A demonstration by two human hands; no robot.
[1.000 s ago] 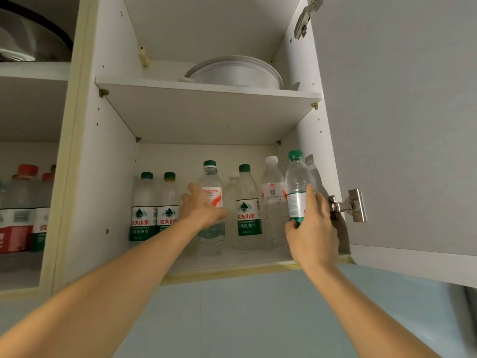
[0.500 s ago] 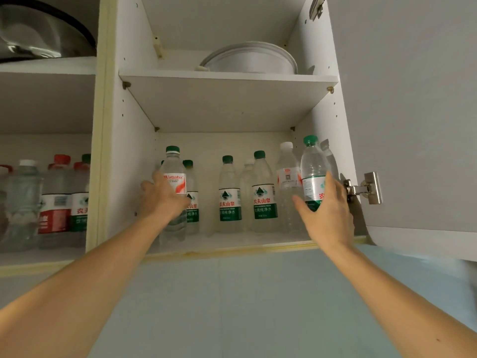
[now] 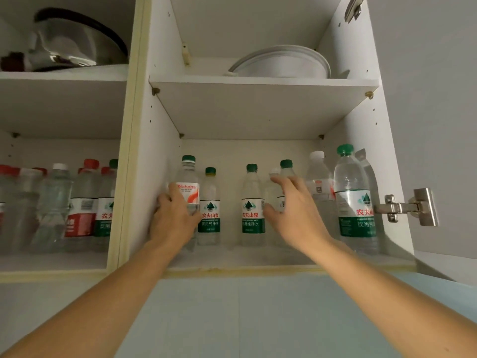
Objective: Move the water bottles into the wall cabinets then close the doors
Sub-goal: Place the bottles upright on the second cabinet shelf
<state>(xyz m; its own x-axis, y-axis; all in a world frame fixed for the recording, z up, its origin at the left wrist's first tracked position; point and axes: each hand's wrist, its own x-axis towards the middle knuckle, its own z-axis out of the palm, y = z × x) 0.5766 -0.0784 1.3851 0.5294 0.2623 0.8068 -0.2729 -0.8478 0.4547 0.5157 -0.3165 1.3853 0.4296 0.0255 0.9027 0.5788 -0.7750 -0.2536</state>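
The left hand (image 3: 173,220) grips the upright Wahaha bottle (image 3: 188,200) at the shelf's (image 3: 258,259) nine-o'clock wall, while the right hand (image 3: 296,215) — fingers loosely spread, holding nothing — reaches toward a green-capped bottle (image 3: 286,174) standing just beyond at twelve o'clock, clearly the nearer hand.

A bare strip of the lower shelf (image 3: 258,257) is lying open in front of the bottles — a gap is showing between the two middle green-label bottles (image 3: 209,206) (image 3: 253,206). At right, the tall bottle (image 3: 355,200) and door hinge (image 3: 407,207) are crowding the opening — the upper shelf (image 3: 258,85) is capping it.
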